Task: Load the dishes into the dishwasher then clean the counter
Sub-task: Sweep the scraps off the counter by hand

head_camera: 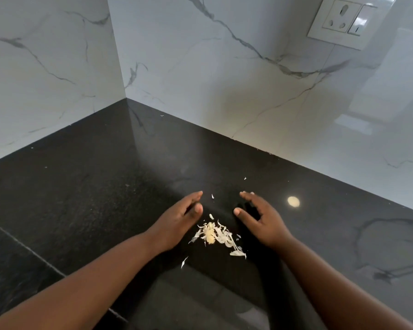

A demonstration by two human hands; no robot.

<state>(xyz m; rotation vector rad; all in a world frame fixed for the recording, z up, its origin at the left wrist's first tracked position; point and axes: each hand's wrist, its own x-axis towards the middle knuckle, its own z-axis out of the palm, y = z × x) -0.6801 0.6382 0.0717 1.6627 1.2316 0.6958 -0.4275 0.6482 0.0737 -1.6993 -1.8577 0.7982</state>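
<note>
A small heap of pale food scraps [216, 235] lies on the black stone counter [93, 186], in the corner where two marble walls meet. My left hand [177, 222] rests on its edge just left of the heap, fingers together and palm facing right. On the other side, my right hand [260, 220] stands with fingers slightly spread and palm facing left. Both hands are open and hold nothing; the heap sits between them. A few loose flakes [184, 262] lie apart from the heap. No dishes or dishwasher are in view.
White marble walls [212, 79] close off the counter at the back and left. A wall socket with switch [343, 20] sits high on the right. A joint line [26, 248] crosses the counter at the left. A bright light reflection [293, 201] shows right of my right hand.
</note>
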